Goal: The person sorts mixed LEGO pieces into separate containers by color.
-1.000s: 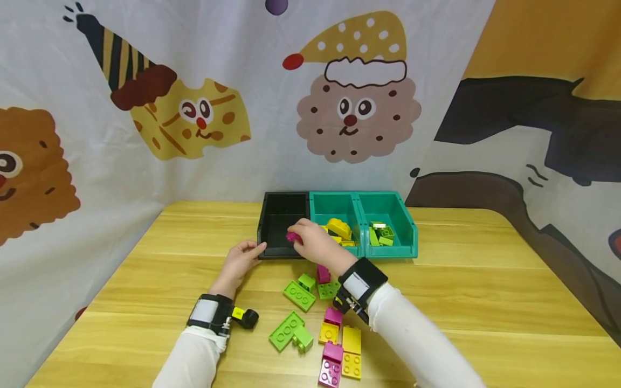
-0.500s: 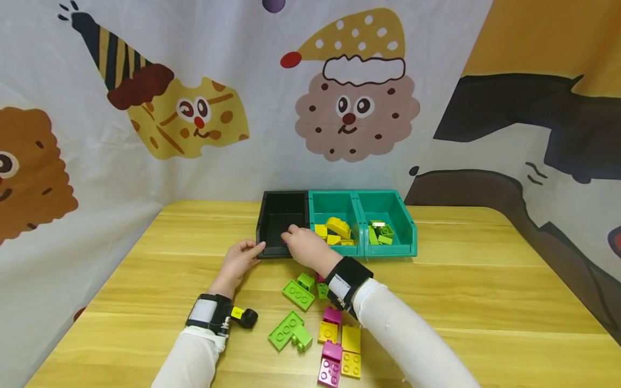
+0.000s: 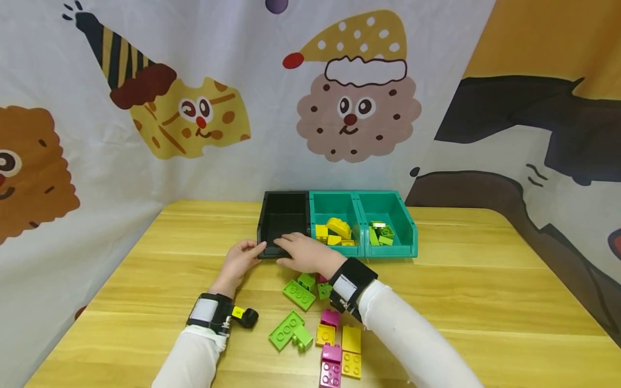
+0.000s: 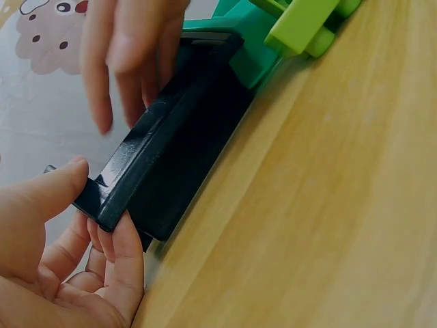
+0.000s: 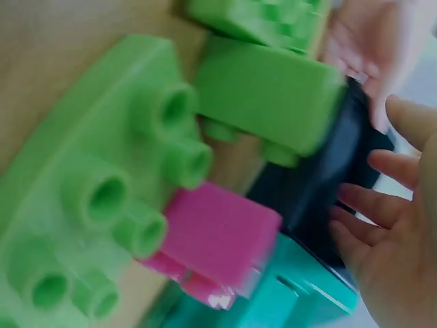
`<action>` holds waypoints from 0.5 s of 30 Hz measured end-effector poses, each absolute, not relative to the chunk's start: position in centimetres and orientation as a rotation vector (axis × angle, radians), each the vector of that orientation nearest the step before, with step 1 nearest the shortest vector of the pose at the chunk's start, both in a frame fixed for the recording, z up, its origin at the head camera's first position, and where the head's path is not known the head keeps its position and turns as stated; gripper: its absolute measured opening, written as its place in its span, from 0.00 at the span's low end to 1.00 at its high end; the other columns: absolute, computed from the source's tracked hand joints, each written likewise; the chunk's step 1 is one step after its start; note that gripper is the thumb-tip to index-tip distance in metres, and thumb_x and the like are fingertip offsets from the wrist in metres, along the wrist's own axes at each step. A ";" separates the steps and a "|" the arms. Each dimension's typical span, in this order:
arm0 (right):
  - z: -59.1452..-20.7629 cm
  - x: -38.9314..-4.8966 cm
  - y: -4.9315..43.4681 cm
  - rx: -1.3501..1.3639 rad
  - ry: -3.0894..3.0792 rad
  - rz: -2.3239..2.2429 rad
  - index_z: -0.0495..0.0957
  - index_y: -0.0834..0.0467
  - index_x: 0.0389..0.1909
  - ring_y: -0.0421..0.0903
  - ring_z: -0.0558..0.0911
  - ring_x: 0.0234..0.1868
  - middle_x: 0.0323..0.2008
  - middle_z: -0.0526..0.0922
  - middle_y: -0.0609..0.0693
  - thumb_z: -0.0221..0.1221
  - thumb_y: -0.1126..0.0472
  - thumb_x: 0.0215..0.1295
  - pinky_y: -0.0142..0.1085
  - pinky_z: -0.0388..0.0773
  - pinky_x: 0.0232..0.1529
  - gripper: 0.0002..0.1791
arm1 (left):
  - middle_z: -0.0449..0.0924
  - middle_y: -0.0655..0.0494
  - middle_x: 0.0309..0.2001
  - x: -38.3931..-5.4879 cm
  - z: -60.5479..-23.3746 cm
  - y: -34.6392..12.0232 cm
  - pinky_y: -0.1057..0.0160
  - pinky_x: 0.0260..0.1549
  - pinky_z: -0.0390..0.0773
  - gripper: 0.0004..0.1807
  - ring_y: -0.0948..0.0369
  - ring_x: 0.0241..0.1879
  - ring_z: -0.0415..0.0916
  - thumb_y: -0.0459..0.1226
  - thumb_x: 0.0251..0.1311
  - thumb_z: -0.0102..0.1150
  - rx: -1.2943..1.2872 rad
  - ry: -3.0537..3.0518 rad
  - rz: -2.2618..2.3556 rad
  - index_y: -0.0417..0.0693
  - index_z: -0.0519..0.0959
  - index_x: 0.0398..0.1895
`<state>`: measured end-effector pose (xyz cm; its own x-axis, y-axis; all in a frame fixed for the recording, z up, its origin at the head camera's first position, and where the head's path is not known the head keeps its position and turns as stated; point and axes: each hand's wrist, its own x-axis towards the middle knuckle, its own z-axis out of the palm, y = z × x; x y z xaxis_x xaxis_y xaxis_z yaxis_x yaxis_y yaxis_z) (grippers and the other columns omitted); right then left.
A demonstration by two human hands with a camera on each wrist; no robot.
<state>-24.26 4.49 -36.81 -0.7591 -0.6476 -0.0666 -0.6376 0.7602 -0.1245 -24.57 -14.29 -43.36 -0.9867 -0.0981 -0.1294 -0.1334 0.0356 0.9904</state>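
Observation:
My left hand (image 3: pixel 239 264) pinches the front left corner of a black bin (image 3: pixel 284 207); in the left wrist view its thumb lies over the rim and its fingers are below. My right hand (image 3: pixel 306 253) hovers at the bin's front wall, fingers spread and holding nothing visible. The right wrist view shows this hand (image 5: pixel 392 205) beside the dark bin edge. A magenta brick (image 5: pixel 222 229) and a green brick (image 5: pixel 270 96) lie on the table close to that wrist. Part of the bin's floor is hidden by my right hand.
Two teal bins adjoin the black one: the middle bin (image 3: pixel 335 202) holds yellow bricks (image 3: pixel 338 229), the right bin (image 3: pixel 380 202) green bricks (image 3: pixel 385 233). Nearer on the wooden table (image 3: pixel 485 302) lie green bricks (image 3: pixel 299 295), yellow bricks (image 3: pixel 351 339) and magenta bricks (image 3: pixel 332 353). A printed curtain hangs behind.
My right hand has let go of a magenta brick at the black bin, and its fingers have spread. The brick is out of sight. My left hand has stayed at the bin's corner.

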 end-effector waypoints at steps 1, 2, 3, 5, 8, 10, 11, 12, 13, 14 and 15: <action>-36.5 -24.3 4.8 -1.051 2.841 -0.209 0.64 0.54 0.67 0.50 0.67 0.66 0.66 0.67 0.55 0.51 0.46 0.70 0.41 0.65 0.66 0.29 | 0.68 0.59 0.30 -24.6 -43.3 -14.3 0.73 0.32 0.76 0.14 0.66 0.29 0.68 0.39 0.62 0.60 -0.253 2.243 2.146 0.37 0.71 0.39; -36.2 -24.3 5.2 -1.055 2.835 -0.271 0.65 0.55 0.66 0.50 0.68 0.65 0.65 0.68 0.54 0.51 0.46 0.70 0.42 0.66 0.65 0.28 | 0.68 0.59 0.30 -24.6 -43.3 -14.3 0.73 0.32 0.76 0.14 0.66 0.29 0.68 0.39 0.62 0.60 -0.259 2.245 2.144 0.37 0.71 0.39; -35.9 -24.2 5.6 -1.057 2.832 -0.328 0.66 0.55 0.66 0.50 0.69 0.64 0.64 0.69 0.54 0.51 0.47 0.70 0.42 0.67 0.65 0.27 | 0.68 0.58 0.31 -24.6 -43.3 -14.3 0.73 0.32 0.76 0.14 0.66 0.29 0.68 0.39 0.62 0.60 -0.264 2.243 2.143 0.37 0.71 0.39; -35.1 -24.1 6.5 -1.064 2.833 -0.433 0.69 0.56 0.63 0.50 0.72 0.61 0.62 0.71 0.54 0.52 0.49 0.70 0.42 0.69 0.62 0.25 | 0.67 0.58 0.31 -24.6 -43.3 -14.3 0.73 0.32 0.77 0.14 0.66 0.29 0.68 0.39 0.62 0.60 -0.269 2.241 2.148 0.37 0.71 0.39; -34.2 -23.8 7.9 -1.066 2.840 -0.526 0.72 0.57 0.59 0.51 0.74 0.59 0.60 0.72 0.55 0.53 0.52 0.70 0.43 0.72 0.60 0.21 | 0.67 0.58 0.32 -24.6 -43.3 -14.2 0.72 0.33 0.77 0.13 0.66 0.30 0.68 0.38 0.62 0.60 -0.270 2.238 2.148 0.37 0.71 0.38; -33.8 -23.5 8.9 -1.072 2.837 -0.586 0.74 0.58 0.57 0.51 0.75 0.57 0.58 0.74 0.55 0.53 0.54 0.70 0.43 0.73 0.58 0.19 | 0.67 0.58 0.32 -24.7 -43.3 -14.2 0.72 0.34 0.77 0.13 0.66 0.30 0.68 0.38 0.62 0.60 -0.267 2.237 2.144 0.37 0.71 0.38; -33.7 -23.3 9.4 -1.075 2.834 -0.617 0.75 0.58 0.56 0.52 0.75 0.56 0.57 0.75 0.54 0.54 0.54 0.70 0.44 0.74 0.56 0.18 | 0.67 0.58 0.32 -24.7 -43.3 -14.2 0.72 0.34 0.77 0.13 0.66 0.30 0.68 0.38 0.62 0.60 -0.269 2.236 2.144 0.37 0.71 0.39; -33.7 -23.1 9.9 -1.076 2.831 -0.650 0.75 0.59 0.55 0.52 0.75 0.55 0.56 0.75 0.54 0.54 0.55 0.70 0.44 0.74 0.55 0.18 | 0.67 0.58 0.32 -24.7 -43.4 -14.2 0.72 0.34 0.77 0.13 0.66 0.30 0.68 0.38 0.62 0.60 -0.269 2.236 2.143 0.37 0.71 0.39; -33.6 -22.8 10.3 -1.073 2.826 -0.688 0.76 0.59 0.54 0.52 0.75 0.55 0.55 0.76 0.54 0.54 0.56 0.70 0.45 0.74 0.55 0.17 | 0.67 0.58 0.32 -24.7 -43.4 -14.2 0.72 0.34 0.77 0.13 0.66 0.30 0.68 0.38 0.62 0.60 -0.270 2.237 2.143 0.37 0.71 0.39; -33.7 -22.6 10.8 -1.070 2.816 -0.728 0.76 0.59 0.54 0.53 0.75 0.54 0.54 0.76 0.55 0.54 0.56 0.70 0.45 0.75 0.54 0.17 | 0.67 0.58 0.32 -24.7 -43.4 -14.2 0.72 0.34 0.77 0.14 0.66 0.30 0.68 0.39 0.62 0.61 -0.270 2.235 2.145 0.37 0.71 0.39; -33.8 -22.3 11.2 -1.066 2.805 -0.764 0.76 0.60 0.53 0.53 0.76 0.53 0.53 0.77 0.55 0.54 0.57 0.69 0.46 0.75 0.54 0.16 | 0.67 0.58 0.32 -24.7 -43.5 -14.2 0.72 0.34 0.77 0.14 0.66 0.29 0.68 0.39 0.61 0.61 -0.272 2.238 2.146 0.37 0.71 0.39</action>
